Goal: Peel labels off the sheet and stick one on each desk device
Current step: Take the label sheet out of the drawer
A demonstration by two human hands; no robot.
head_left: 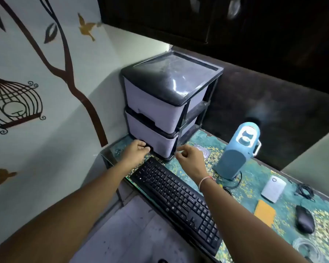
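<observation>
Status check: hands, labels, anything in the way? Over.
Left hand at lower drawer handle. Right hand curled beside it, contents unclear. No label sheet seen. Keyboard below.

Two hands are in view, the left hand (136,153) and the right hand (190,159), with one thread bracelet (205,181) on the right wrist. On the counter (258,175) stand one drawer unit (167,109) with two drawers, one black keyboard (179,202), one blue speaker (237,150), one small white device (273,188), one black mouse (304,219), one orange pad (264,212) and one coiled black cable (305,191). The wall shows two golden bird stickers, one near the top (87,27) and one low down (3,175), and one birdcage sticker (11,105).
</observation>
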